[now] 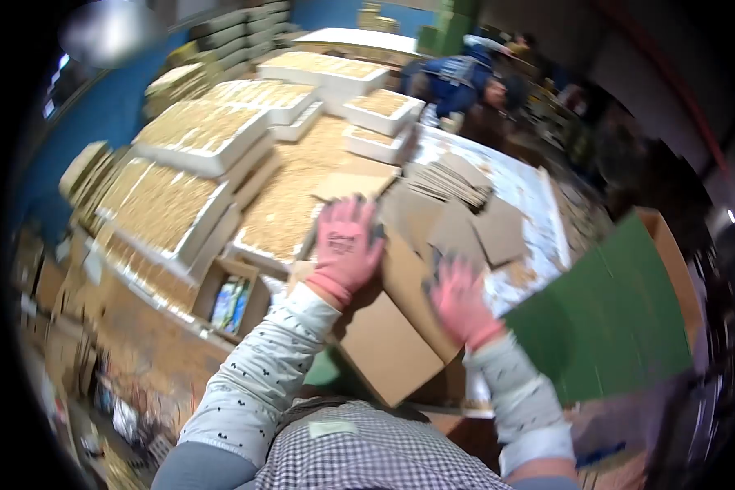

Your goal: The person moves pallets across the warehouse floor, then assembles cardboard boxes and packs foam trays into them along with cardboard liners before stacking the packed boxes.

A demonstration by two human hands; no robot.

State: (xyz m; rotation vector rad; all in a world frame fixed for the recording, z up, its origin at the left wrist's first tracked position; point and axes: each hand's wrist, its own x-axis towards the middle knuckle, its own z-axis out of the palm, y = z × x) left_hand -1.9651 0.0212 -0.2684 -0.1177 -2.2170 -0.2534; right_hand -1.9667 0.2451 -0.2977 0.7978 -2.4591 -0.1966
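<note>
The left grip, fingers spread and clasping nothing, is over the far left part of the cardboard box and nearer its middle; the right grip, blurred but splayed, is at its right side. The box lies between and below both, its long edge slanting from the left grip's fingertips to below the right. Whether either presses it, I cannot tell.

Holds gloved left hand at far end of cardboard box, gloved right hand at its right side; faces flat cardboard sheets and white trays.
</note>
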